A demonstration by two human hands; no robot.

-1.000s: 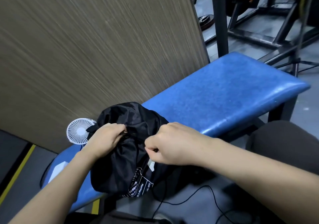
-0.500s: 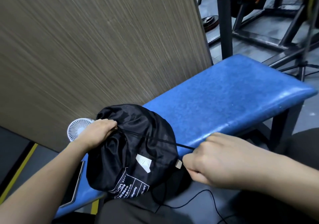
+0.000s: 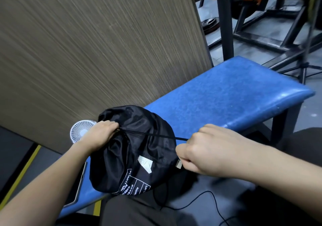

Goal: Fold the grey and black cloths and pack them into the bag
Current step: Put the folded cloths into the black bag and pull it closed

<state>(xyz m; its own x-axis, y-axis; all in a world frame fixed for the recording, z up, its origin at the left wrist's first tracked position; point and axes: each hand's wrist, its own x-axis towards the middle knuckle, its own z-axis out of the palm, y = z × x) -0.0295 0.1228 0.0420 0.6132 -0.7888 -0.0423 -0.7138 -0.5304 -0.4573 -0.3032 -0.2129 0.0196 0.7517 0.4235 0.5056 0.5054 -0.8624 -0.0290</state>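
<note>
1. Black cord, the drawstring (image 3: 156,136), is gripped in the clenched right hand (image 3: 207,149) and is drawn taut from the bag's gathered mouth across to that fist; the fingertips are curled under and cannot be seen.
2. A small pale toggle (image 3: 179,164) is seen at the lower edge of the right fist, touching the fingers.
3. The gathered mouth of the bag (image 3: 134,149) is pinched shut by the left hand (image 3: 101,135), whose fingertips are buried in the folds.
4. The bag's contents are fully hidden by the shiny black fabric, so the grey and black cloths cannot be made out.
5. A white label and a printed white panel are shown on the bag's near side; the print is too small to be read.
6. The bag is rested on the near end of the blue bench (image 3: 226,93), partly overhanging its front edge.
7. A white fan (image 3: 79,130) is partly hidden behind the left hand, and a dark tablet (image 3: 76,189) is partly covered by the left forearm.
8. A wood-grain panel (image 3: 95,42) is stood behind the bench.
</note>
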